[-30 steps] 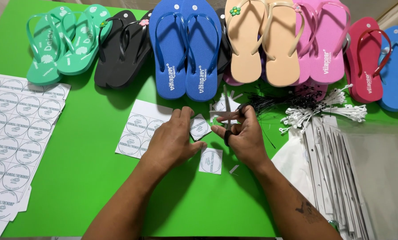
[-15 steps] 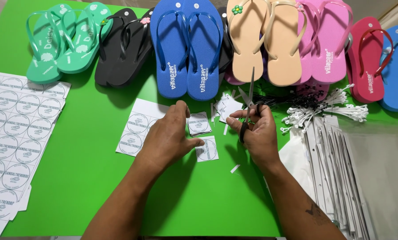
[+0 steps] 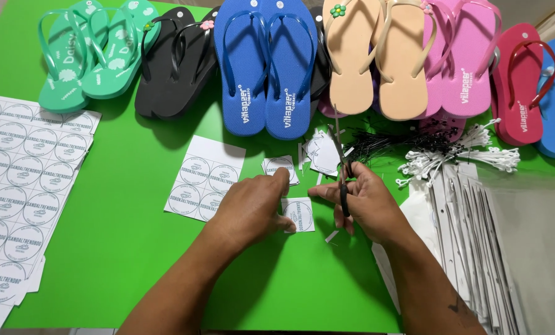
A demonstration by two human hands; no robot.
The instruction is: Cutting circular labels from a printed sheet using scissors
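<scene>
My right hand (image 3: 367, 205) grips a pair of scissors (image 3: 341, 158) with the blades pointing up and away, closed. My left hand (image 3: 252, 208) lies flat on the green table (image 3: 128, 248), fingertips resting on a small cut-out square label with a round print (image 3: 299, 214). Another cut label (image 3: 281, 167) lies just beyond my left fingers. A white sheet piece with several round printed labels (image 3: 203, 180) sits to the left of my left hand. More cut labels are piled (image 3: 322, 152) near the scissor blades.
Pairs of flip-flops line the far edge: green (image 3: 91, 53), black (image 3: 175, 62), blue (image 3: 265, 68), tan (image 3: 373, 56), pink (image 3: 466, 56), red (image 3: 519, 80). A large label sheet (image 3: 20, 186) lies at left. Black ties (image 3: 392, 142), white ties (image 3: 457, 155) and clear bags (image 3: 476, 236) lie at right.
My right hand swung the scissors upright and drew away from the label. My left hand laid the cut label down on the table and now rests on it.
</scene>
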